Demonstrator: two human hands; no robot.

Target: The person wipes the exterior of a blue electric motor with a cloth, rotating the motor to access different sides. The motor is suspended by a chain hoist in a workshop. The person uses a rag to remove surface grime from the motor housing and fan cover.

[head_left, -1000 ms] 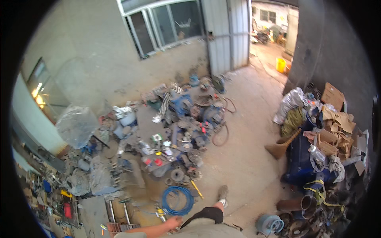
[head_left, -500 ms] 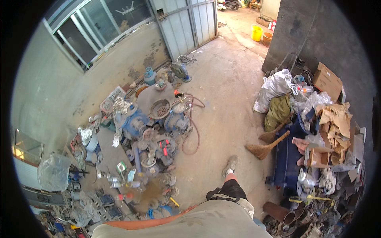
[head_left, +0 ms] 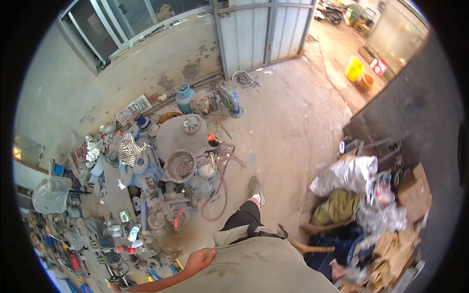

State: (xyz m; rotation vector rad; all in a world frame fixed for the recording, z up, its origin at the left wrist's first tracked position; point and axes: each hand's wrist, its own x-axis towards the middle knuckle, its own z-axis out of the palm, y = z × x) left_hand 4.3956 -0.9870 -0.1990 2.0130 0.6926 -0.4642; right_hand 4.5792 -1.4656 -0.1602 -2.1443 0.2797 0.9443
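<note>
My left hand (head_left: 199, 260) is closed, its fingers pinching the hem of my grey shirt (head_left: 259, 266) in front of my body. A dark strap (head_left: 254, 233) runs across at my waist, above black shorts. My right hand does not show. One foot in a grey shoe (head_left: 256, 189) stands forward on the concrete floor. Left of it lie dusty blue pump or valve bodies (head_left: 146, 171), and a metal pan of small brown pieces (head_left: 181, 166) sits among them. A reddish hose (head_left: 225, 188) curls beside this pile.
Metal parts and tools crowd the left floor. A light-blue gas cylinder (head_left: 184, 99) stands by the wall. At right lie a silver sack (head_left: 344, 176), a green sack (head_left: 336, 207), a straw broom (head_left: 312, 248) and a cardboard box (head_left: 414, 193). Beyond the metal door (head_left: 266, 36) is a yellow bucket (head_left: 353, 69).
I have walked forward, closer to the pump pile and the doorway, and the view has turned left. My left hand has come into sight, holding the shirt hem.
</note>
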